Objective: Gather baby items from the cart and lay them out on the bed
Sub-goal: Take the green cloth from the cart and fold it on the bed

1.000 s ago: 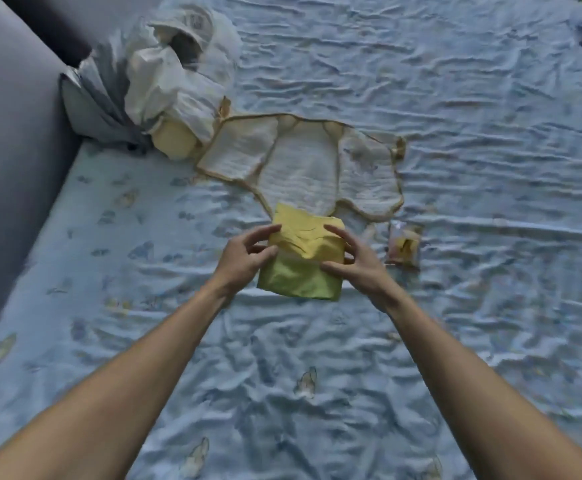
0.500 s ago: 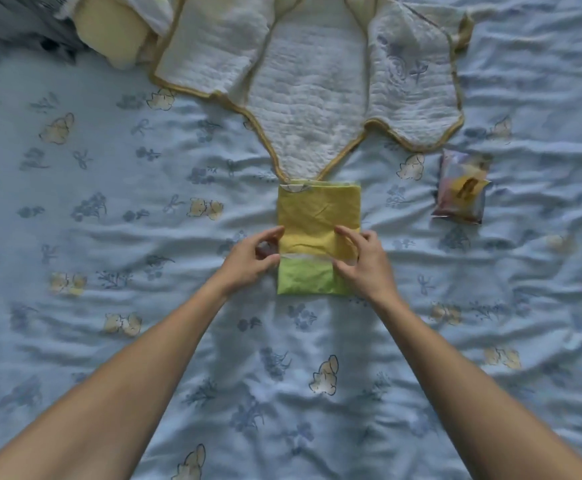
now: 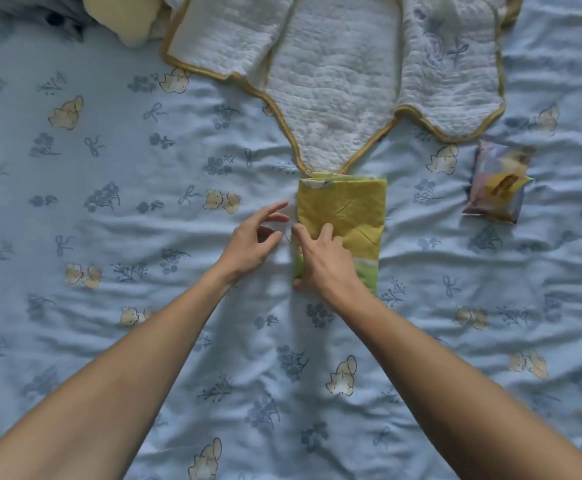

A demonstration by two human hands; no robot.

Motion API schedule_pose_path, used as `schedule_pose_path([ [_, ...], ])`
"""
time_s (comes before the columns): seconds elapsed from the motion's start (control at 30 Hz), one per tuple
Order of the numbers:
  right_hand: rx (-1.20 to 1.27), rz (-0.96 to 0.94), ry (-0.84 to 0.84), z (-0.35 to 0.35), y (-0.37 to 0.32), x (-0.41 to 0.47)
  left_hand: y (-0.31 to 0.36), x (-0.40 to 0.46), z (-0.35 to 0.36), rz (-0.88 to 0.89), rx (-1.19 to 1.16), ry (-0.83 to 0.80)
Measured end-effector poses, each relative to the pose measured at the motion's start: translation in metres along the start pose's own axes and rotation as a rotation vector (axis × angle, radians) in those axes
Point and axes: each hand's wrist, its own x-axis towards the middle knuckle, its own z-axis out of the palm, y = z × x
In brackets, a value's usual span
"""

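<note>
The folded yellow-and-green cloth lies flat on the bed sheet just right of centre in the frame, its top edge touching the pointed lower tip of the white quilted baby garment spread open across the top. I read this as the laying-out step for that cloth: it is down and squared below the garment, and what remains is a last pat or tidy of its left edge.

My right hand rests on the cloth's lower left part, fingers fairly straight and spread, pressing down on the fabric and not curled round it. My left hand sits just beside the cloth's left edge, apart from it as far as I can tell, its fingers loosely bent and parted and holding nothing. Both forearms reach in from the bottom corners and converge at the centre.

Next, I judge, both hands should lift clear without dragging the fold open, then go for another item.

To the right of centre, well apart from the cloth, lies a small printed packet. In the upper left corner a pale yellow soft item is cut off by the edge.
</note>
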Motion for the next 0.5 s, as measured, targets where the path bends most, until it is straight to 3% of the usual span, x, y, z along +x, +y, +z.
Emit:
schedule_pose_path([
  [0.2,0.132,-0.121,0.036,-0.011,0.026,0.002,-0.006,-0.007,0.005,-0.033,-0.04,0.029],
  [0.37,0.502,-0.241,0.306,-0.029,0.067,-0.025,0.004,-0.002,0.008,-0.024,0.021,0.03],
  [0.5,0.692,-0.131,0.437,-0.039,0.119,-0.063,0.021,0.005,0.021,0.013,0.04,-0.002],
])
